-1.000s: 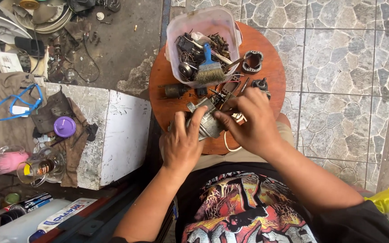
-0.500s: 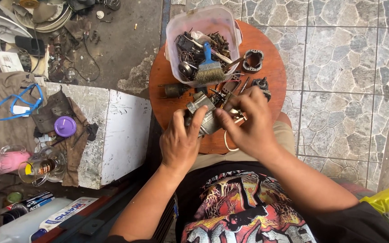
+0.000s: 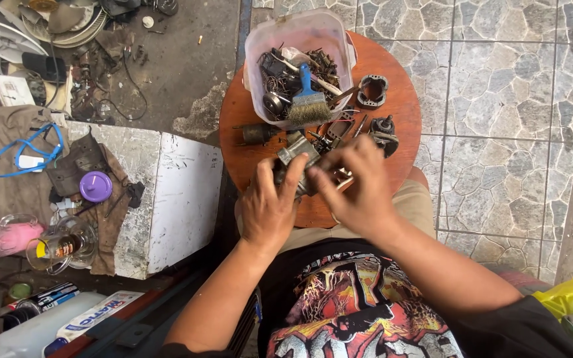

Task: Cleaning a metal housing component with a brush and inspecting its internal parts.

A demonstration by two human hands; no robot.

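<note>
Round wooden table [image 3: 392, 99] over stone tiles: my left hand [image 3: 270, 209] and right hand [image 3: 359, 189] both clasp a small grey metal motor part [image 3: 298, 154] at its near edge. Behind sits a plastic tub [image 3: 300, 30] holding a blue brush [image 3: 308, 103].

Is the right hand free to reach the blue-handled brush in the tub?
Probably not right away: the right hand and left hand are both on the small metal part. The brush lies on top in the open tub, with nothing covering it.
</note>
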